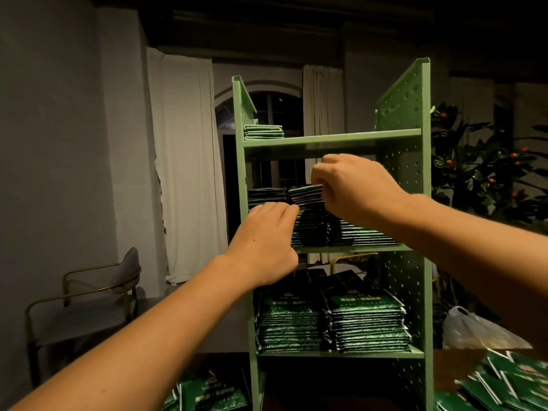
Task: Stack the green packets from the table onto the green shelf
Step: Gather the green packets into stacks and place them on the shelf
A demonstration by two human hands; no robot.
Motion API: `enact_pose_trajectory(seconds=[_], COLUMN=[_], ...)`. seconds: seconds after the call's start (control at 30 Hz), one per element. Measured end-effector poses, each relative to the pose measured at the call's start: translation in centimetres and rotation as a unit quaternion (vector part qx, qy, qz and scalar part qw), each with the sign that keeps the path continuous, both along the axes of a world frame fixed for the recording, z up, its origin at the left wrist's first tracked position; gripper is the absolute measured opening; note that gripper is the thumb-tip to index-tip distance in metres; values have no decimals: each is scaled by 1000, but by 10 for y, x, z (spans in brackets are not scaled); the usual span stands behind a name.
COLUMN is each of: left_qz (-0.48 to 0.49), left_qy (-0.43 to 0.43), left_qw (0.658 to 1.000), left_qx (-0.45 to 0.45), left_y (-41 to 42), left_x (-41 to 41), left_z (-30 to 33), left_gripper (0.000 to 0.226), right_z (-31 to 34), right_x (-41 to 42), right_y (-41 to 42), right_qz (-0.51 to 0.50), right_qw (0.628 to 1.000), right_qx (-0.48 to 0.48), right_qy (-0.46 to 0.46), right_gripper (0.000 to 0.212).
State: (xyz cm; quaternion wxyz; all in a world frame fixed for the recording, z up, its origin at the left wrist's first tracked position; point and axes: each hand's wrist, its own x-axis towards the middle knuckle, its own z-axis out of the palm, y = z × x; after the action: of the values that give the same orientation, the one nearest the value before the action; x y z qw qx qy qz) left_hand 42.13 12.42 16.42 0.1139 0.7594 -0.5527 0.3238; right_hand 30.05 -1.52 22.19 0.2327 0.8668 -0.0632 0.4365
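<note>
Head view: green packets (307, 200) stand in stacks on the middle level of the green shelf (400, 173), with more stacks on the level below and a small pile on the top level. Right hand (353, 188), arm extended and wrist bent down, has its fingers curled over the top right edge of the centre stack, gripping it. Left hand (267, 241), arm reaching up from lower left, lies back-up with fingers curled against the stack's left side; whether it grips cannot be told. Loose packets (510, 384) lie on the table (453, 366) at the shelf's foot. Chair (89, 295) stands left, plastic bag (474, 330) right.
</note>
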Motion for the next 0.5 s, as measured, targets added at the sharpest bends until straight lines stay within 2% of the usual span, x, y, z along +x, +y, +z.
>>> enact_pose_trajectory(seconds=[0.1,0.2,0.5], left_qz=[-4,-8,0], left_qy=[3,1,-4], left_qw=[1000,1000,1000], left_qx=[-6,-5,19], left_y=[-2,-1,0], left_x=[0,-1,0], left_z=[-2,-4,-4], left_gripper=[67,68,68], right_z=[-21,-30,-21], right_x=[-7,1,21], right_y=[9,4,4], right_qz=[30,14,-22], right_qw=[998,995,989], right_qx=[7,40,107], right_qy=[53,95,100], right_gripper=[26,28,33])
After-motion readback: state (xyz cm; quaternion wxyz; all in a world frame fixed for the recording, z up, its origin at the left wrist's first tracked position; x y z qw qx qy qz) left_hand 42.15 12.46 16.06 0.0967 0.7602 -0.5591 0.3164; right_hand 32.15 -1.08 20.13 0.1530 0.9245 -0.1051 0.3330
